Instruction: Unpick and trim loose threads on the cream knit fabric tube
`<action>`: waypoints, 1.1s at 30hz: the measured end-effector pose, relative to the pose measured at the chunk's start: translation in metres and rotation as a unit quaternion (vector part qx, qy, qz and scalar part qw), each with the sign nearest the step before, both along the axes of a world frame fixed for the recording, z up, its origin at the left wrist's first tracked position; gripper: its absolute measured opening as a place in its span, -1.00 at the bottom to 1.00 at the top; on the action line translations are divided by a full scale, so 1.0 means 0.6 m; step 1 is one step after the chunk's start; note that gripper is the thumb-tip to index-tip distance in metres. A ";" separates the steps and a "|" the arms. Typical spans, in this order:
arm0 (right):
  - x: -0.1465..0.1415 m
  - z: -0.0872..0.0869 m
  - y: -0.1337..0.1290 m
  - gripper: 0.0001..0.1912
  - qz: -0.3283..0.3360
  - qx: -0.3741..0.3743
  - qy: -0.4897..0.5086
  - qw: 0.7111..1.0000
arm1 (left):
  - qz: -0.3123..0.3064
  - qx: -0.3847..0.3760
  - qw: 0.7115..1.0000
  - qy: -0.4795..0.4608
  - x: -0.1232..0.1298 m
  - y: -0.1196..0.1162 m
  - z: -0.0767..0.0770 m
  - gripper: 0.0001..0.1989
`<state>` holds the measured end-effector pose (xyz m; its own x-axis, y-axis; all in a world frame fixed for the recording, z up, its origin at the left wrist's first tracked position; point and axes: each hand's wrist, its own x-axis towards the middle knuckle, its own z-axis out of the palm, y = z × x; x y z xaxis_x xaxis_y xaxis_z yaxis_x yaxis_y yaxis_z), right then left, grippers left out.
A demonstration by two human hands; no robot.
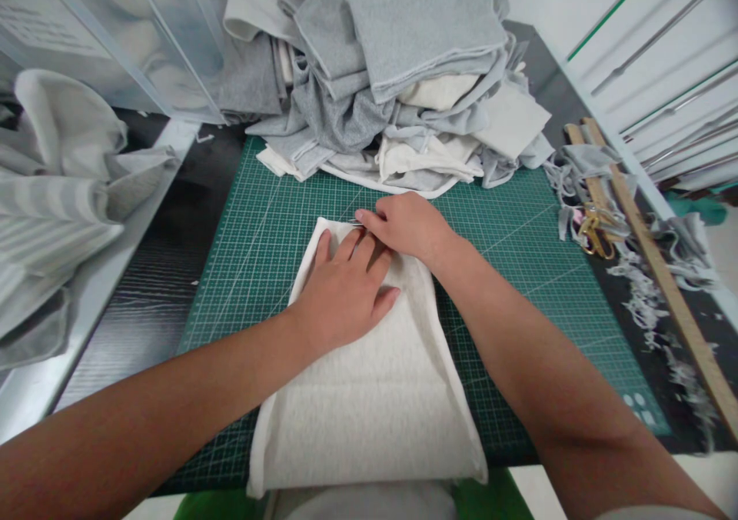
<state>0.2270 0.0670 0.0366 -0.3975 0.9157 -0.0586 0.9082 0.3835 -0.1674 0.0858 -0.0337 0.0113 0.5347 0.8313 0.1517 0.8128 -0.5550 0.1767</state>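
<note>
A cream-coloured piece of fabric (369,412) with rolled-looking side edges lies lengthwise in front of me on a green cutting mat (236,274). My left hand (349,293) rests flat on the fabric's far half, fingers spread and pointing away from me. Just beyond those fingertips, my right hand (403,224) is closed at the far edge, thumb and forefinger pinched together. A thin, silvery, pin-like thing (353,223) shows beside the pinch, too small to name surely. The right fingers partly cover the fabric's far right corner.
Grey and cream fabric pieces (427,28) are heaped at the back. Striped cloth (51,212) lies at the left, near a clear plastic bin (167,35). Gold-handled scissors (596,231), a wooden ruler (663,251) and fabric scraps (643,297) lie along the right side.
</note>
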 end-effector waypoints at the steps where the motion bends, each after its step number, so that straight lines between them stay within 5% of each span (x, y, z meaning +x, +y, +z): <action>1: 0.000 0.000 0.000 -0.43 -0.001 0.000 0.000 1.000 | 0.000 0.000 1.000 -0.001 0.000 0.000 0.000 -0.47; 13: 0.001 -0.011 -0.001 -0.52 -0.023 0.009 0.006 1.000 | -0.014 -0.005 1.000 -0.006 -0.029 0.009 -0.003 -0.46; 33: -0.013 -0.005 -0.005 -0.38 -0.042 0.004 -0.027 0.999 | -0.017 -0.002 1.000 0.020 -0.050 0.002 0.001 -0.49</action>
